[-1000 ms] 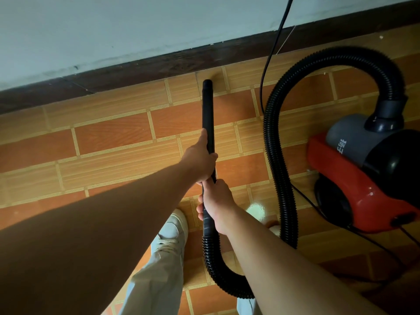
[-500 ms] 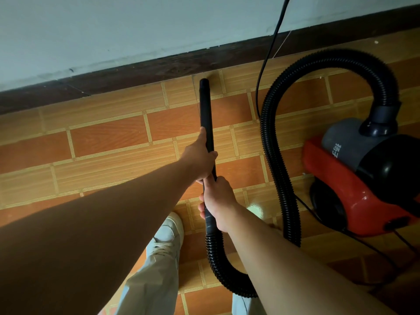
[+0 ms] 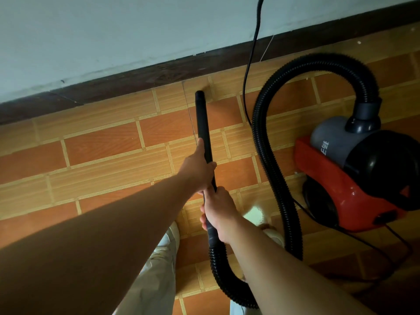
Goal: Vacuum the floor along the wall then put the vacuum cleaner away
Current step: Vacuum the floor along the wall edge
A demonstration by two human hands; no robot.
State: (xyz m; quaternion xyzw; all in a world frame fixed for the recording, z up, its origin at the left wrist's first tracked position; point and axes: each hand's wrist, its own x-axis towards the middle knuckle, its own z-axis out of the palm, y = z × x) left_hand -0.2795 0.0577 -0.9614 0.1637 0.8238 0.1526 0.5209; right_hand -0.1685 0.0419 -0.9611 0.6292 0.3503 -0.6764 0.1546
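A black vacuum wand (image 3: 203, 120) points at the tiled floor, its tip just short of the dark skirting board (image 3: 141, 77). My left hand (image 3: 198, 168) grips the wand at its middle. My right hand (image 3: 219, 212) holds it lower down, where the ribbed black hose (image 3: 264, 142) begins. The hose loops under my right arm and arches up to the red, grey and black vacuum cleaner (image 3: 354, 178), which stands on the floor to the right.
A pale wall (image 3: 113, 30) runs above the skirting. A black power cord (image 3: 250, 64) hangs down the wall and trails past the hose. More cable lies on the floor right of the cleaner. My light trousers and shoes (image 3: 163, 253) are below the hands.
The wand tip has slid slightly left along the skirting, and the cleaner now sits a little lower and nearer the centre of view. Both hands keep the same grip.
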